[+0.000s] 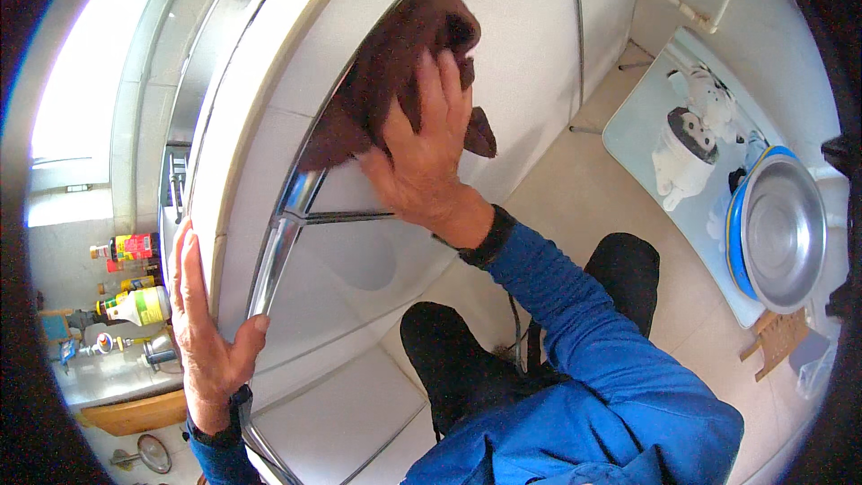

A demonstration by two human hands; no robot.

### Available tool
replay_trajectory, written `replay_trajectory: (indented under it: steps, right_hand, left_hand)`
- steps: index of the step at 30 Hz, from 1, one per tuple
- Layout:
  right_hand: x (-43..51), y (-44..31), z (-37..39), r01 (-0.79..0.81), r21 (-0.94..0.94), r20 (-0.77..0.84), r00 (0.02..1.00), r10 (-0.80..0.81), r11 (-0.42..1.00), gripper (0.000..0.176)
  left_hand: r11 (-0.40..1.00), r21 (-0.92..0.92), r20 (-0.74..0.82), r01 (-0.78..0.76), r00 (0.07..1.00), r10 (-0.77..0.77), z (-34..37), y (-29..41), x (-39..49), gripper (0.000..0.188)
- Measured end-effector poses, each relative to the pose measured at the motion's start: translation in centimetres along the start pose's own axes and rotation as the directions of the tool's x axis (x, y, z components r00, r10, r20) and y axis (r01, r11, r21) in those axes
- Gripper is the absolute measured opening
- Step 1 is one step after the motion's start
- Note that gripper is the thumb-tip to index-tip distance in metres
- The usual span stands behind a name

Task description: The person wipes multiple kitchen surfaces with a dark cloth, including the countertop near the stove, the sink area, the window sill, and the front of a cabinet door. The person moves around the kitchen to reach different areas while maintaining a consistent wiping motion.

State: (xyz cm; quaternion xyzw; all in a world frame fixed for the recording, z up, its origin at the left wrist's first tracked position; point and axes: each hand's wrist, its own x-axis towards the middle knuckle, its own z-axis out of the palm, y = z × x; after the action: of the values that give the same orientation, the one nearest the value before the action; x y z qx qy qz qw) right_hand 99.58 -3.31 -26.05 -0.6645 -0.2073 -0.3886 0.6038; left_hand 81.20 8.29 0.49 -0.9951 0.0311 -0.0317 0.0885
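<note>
My right hand (431, 162) presses a crumpled dark brown cloth (397, 67) against the upper front of a white cabinet. The cloth covers part of the shiny metal trim strip (283, 242) under the counter and hangs over the top of a white cabinet door (525, 34). The fingers are spread on the cloth and slightly blurred. My left hand (212, 337) rests on the pale countertop edge (236, 148), fingers along the top and thumb over the front side. It holds nothing.
Sauce bottles (135, 247) and a white jug-like bottle (145, 306) stand on the counter at left, near a wooden board (135, 412). At right, a low folding table (640, 121) with a printed top bears a metal basin (784, 236) on a blue one. My legs stand between.
</note>
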Motion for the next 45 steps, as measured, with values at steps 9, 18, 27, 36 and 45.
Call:
replay_trajectory:
  steps: [9, 18, 27, 36, 45]
  right_hand:
    - [-5.5, 1.4, -0.7, -0.337, 0.385, 0.172, 0.941, 0.292, 0.859, 0.034]
    - [14.3, 7.4, -3.8, -0.130, 0.103, -0.194, 0.970, 0.148, 0.986, 0.046]
    - [0.8, -3.6, -1.8, 0.089, 0.183, 0.247, 0.960, -0.134, 0.979, 0.041]
    - [15.9, 11.2, -3.9, -0.153, 0.042, -0.315, 0.936, 0.159, 0.987, 0.052]
    - [3.3, -1.5, -1.9, 0.124, 0.053, 0.067, 0.990, -0.128, 0.991, 0.063]
  left_hand:
    - [1.000, 0.025, 0.011, 0.013, 1.000, -0.013, -0.7, 0.6, 0.1, 0.100]
    - [1.000, -0.017, -0.001, -0.004, 1.000, 0.004, -1.3, 0.8, -0.1, 0.098]
    - [0.999, -0.022, -0.003, -0.024, 1.000, 0.024, -1.0, 0.7, 0.2, 0.095]
    - [1.000, -0.008, 0.001, -0.001, 1.000, 0.001, -1.0, 0.3, -0.1, 0.087]
    - [1.000, -0.028, 0.005, -0.003, 1.000, 0.004, -1.0, 0.8, 0.3, 0.086]
